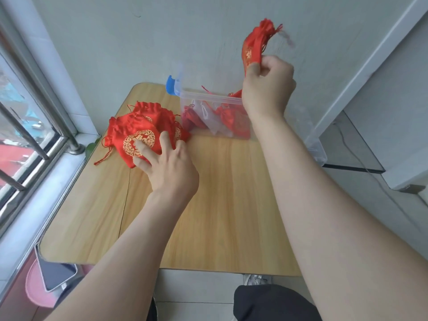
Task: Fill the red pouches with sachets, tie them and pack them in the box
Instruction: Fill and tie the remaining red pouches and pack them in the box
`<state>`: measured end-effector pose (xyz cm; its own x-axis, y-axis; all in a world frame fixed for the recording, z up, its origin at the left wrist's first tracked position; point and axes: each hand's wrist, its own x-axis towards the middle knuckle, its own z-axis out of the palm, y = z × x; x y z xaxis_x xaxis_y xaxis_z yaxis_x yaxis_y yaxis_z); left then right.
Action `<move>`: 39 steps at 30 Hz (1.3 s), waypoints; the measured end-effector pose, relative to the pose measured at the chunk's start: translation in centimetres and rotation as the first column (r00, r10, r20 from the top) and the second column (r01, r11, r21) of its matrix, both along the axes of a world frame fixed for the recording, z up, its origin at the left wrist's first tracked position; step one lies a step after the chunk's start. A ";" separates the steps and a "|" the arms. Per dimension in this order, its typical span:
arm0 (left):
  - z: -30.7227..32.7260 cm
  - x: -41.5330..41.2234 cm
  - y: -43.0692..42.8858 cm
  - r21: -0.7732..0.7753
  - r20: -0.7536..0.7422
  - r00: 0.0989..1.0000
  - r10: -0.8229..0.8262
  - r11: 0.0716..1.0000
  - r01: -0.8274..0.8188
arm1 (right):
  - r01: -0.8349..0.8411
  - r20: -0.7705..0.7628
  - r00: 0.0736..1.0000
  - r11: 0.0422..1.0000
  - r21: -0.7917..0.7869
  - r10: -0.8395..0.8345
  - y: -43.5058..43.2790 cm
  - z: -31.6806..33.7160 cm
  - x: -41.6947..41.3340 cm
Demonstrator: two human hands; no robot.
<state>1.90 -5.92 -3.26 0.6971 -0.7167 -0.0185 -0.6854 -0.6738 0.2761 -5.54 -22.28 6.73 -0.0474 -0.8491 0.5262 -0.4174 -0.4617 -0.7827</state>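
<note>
A pile of red pouches with gold round emblems lies at the table's far left. My left hand rests on the top pouch with fingers spread and straight. My right hand is raised above the clear plastic box and grips a bundle of red pouches with drawstrings trailing from the top. Inside the box lie more red pouches and pale sachets, seen dimly through its wall.
The wooden table stands against a white wall. The box's lid with a blue clip stands up behind it. A window with bars is at left, a glass shelf at right, a phone on a pink stool below.
</note>
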 end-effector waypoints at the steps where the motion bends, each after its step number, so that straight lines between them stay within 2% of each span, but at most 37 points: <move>1: -0.1 0.0 -0.1 -0.010 -0.003 1.000 -0.003 1.000 0.003 | 0.008 -0.098 0.995 1.000 0.023 -0.006 -0.3 -0.4 0.0; 4: -0.1 -0.2 -0.1 -0.044 0.005 1.000 -0.015 0.999 0.015 | 0.059 -0.369 0.929 0.996 0.074 -0.027 -0.6 -1.4 -0.3; 7: 0.1 -0.2 0.0 -0.085 0.061 0.998 -0.014 0.996 0.019 | 0.095 -0.549 0.835 0.990 0.103 -0.022 -0.7 -2.6 -0.2; 10: 0.2 -0.3 0.1 -0.168 0.096 0.995 -0.015 0.985 0.031 | 0.111 -0.611 0.792 0.988 0.107 -0.022 -0.3 -3.8 0.0; 13: 0.2 -0.2 0.0 -0.295 0.122 0.992 -0.029 0.953 0.064 | 0.105 -0.595 0.801 0.994 0.031 -0.066 1.2 -4.5 0.0; 16: 0.3 -0.2 0.1 -0.489 0.148 0.986 -0.075 0.861 0.139 | 0.044 -0.484 0.870 0.992 -0.122 -0.098 4.0 -5.0 0.1; 18: 0.8 -0.3 0.2 -0.633 0.173 0.980 -0.102 0.751 0.189 | -0.042 -0.428 0.904 0.993 -0.109 -0.009 5.9 -5.7 0.3; 20: 1.3 -0.8 0.3 -0.724 0.193 0.974 -0.122 0.652 0.225 | -0.134 -0.338 0.929 0.988 0.070 0.150 7.2 -6.6 0.2; 21: 1.6 -1.1 0.4 -0.747 0.181 0.971 -0.156 0.621 0.239 | -0.184 -0.242 0.940 0.956 0.229 0.239 8.0 -6.4 -0.1; 23: 1.8 -1.5 0.6 -0.759 0.124 0.958 -0.257 0.597 0.259 | -0.339 0.092 0.935 0.788 0.515 0.342 9.2 -5.9 -0.8; 25: 1.7 -1.6 0.9 -0.756 0.062 0.927 -0.371 0.588 0.286 | -0.469 0.346 0.883 0.629 0.620 0.316 10.1 -5.6 -1.9; 27: 1.5 -1.8 1.3 -0.764 0.016 0.870 -0.493 0.555 0.329 | -0.501 0.463 0.859 0.548 0.669 0.220 10.4 -5.9 -2.8; 31: 1.6 -3.1 2.4 -0.780 -0.025 0.786 -0.617 0.503 0.371 | -0.409 0.482 0.876 0.539 0.737 0.007 11.1 -6.4 -4.4; 33: 1.6 -3.6 2.7 -0.811 0.028 0.818 -0.574 0.465 0.354 | -0.417 0.530 0.847 0.565 0.712 -0.045 11.7 -6.2 -5.2; 34: 1.6 -3.6 2.7 -0.830 0.031 0.858 -0.512 0.466 0.308 | -0.420 0.543 0.838 0.579 0.699 -0.047 12.0 -6.1 -5.7; 36: 1.5 -3.6 2.6 -0.845 -0.052 0.937 -0.346 0.515 0.143 | -0.437 0.537 0.843 0.585 0.683 0.003 12.5 -6.4 -6.3; 38: 1.7 -3.5 2.5 -0.768 -0.256 0.934 -0.248 0.639 -0.041 | -0.445 0.527 0.849 0.588 0.675 0.037 12.7 -6.5 -6.6; 39: 2.0 -3.5 2.5 -0.692 -0.389 0.893 -0.225 0.711 -0.122 | -0.446 0.514 0.856 0.587 0.675 0.059 12.8 -6.5 -6.7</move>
<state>-1.64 -3.39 -1.26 0.7022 -0.6792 0.2136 -0.4104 -0.1409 0.9010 -12.25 -9.44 0.23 0.2003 -0.9262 -0.3196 0.0537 0.3361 -0.9403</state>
